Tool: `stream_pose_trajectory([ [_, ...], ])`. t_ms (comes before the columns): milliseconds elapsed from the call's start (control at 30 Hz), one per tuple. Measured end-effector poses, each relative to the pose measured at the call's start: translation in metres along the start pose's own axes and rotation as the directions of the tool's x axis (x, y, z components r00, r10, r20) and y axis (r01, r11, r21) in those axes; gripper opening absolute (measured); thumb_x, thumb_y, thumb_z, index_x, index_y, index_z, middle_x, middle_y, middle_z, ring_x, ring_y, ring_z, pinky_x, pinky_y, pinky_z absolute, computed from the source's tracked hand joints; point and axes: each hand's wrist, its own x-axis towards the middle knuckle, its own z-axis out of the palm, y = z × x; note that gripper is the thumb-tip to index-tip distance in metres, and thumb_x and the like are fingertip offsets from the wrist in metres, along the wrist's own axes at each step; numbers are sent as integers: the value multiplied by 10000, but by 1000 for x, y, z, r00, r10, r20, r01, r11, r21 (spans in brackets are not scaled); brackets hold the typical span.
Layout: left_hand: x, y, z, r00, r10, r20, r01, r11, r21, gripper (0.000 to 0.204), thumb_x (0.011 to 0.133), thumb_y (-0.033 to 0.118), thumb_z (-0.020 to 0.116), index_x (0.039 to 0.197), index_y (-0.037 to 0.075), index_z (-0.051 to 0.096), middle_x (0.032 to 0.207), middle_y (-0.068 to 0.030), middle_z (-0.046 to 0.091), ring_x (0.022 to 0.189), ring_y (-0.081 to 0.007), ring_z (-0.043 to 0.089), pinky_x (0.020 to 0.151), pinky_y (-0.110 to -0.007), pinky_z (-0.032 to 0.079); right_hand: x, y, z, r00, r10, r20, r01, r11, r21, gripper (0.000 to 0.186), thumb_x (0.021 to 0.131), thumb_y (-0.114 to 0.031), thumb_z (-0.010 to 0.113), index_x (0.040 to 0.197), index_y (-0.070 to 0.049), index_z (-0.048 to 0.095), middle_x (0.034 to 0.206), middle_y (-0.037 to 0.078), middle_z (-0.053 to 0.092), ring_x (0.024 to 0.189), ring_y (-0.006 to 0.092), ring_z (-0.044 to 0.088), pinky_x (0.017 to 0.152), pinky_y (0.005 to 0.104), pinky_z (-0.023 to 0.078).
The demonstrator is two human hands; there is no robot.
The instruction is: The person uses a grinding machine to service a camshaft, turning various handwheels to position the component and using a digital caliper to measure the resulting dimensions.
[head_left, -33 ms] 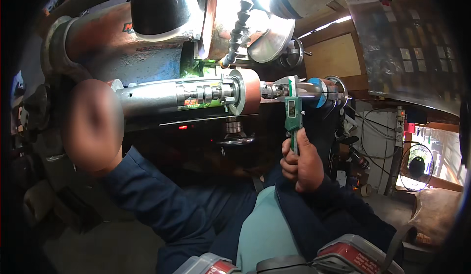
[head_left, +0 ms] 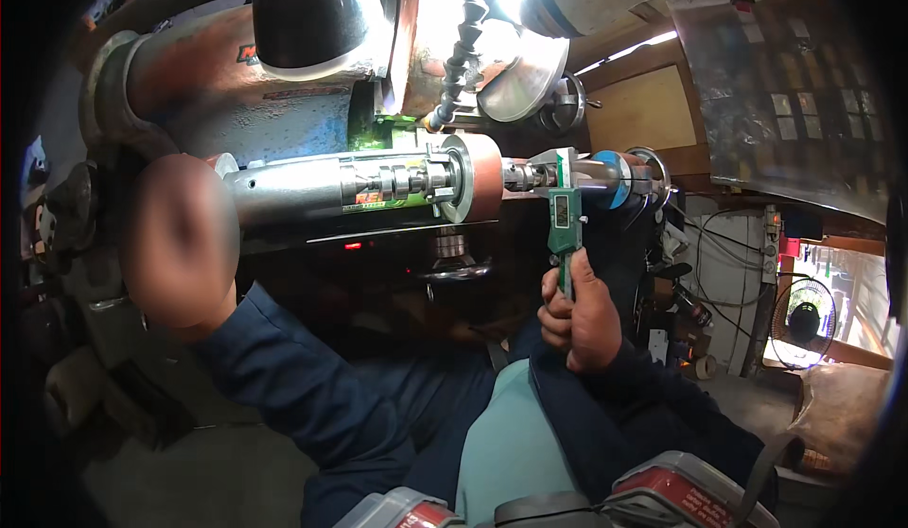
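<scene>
My right hand (head_left: 584, 315) is closed around the lower beam of a green digital caliper (head_left: 564, 225), thumb up along its side. The caliper stands upright, its jaws at the right end of a shiny lobed metal shaft, which looks like a camshaft (head_left: 395, 181). Whether the jaws touch the metal I cannot tell. The shaft passes through a reddish-brown wheel-shaped ring (head_left: 484, 176) on the machine. At the far left, my left hand (head_left: 182, 244) is raised beside the end of a grey metal cylinder (head_left: 284, 190); a blur hides its fingers.
A black lamp (head_left: 317, 13) and a segmented coolant hose (head_left: 465, 41) hang over the machine. Right of the caliper are a blue-banded tailstock part (head_left: 617, 180) and a handwheel (head_left: 662, 173). A fan (head_left: 804, 320) stands at the far right. Red-lidded clear boxes (head_left: 676, 490) sit near my body.
</scene>
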Motion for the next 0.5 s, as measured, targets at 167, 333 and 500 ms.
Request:
stream_pose_trajectory([
  [167,0,2,0,999,-14,28,14,1000,-4,217,939,137,667,1096,-7,704,1002,-130,739,927,-211,713,823,-322,564,-1,-5,-6,1000,-6,-2,6,1000,3,568,1011,-600,360,865,-69,496,571,-87,235,433,37,217,402,224,187],
  [333,0,-1,-3,999,-18,27,17,1000,26,216,931,142,678,1085,-6,710,1002,-126,742,923,-204,712,823,-312,562,-3,-24,-10,997,72,29,-69,994,-84,567,1001,-618,369,868,-82,498,566,-91,235,430,34,214,404,221,191],
  [500,-1,0,-1,999,-35,31,35,999,3,215,930,141,678,1085,-4,712,994,-124,743,915,-203,713,823,-312,561,-3,-16,-9,998,57,20,-56,998,-25,560,1004,-612,369,854,-89,503,561,-90,240,429,35,212,404,220,195],
])
